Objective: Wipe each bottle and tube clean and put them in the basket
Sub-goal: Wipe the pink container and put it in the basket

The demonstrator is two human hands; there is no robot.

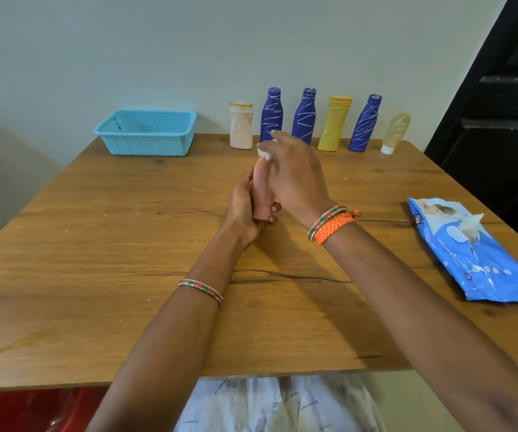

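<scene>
While the left hand point(245, 207) grips it, the tube point(260, 194) points away, cap nearest.

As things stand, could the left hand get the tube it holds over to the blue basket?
Probably yes: the left hand holds the tube, and only bare table lies between it and the basket.

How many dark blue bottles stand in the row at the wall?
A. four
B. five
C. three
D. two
C. Three dark blue bottles with white scribbles stand in the row: one beside the white bottle, one in the middle, and one to the right of the yellow bottle.
</scene>
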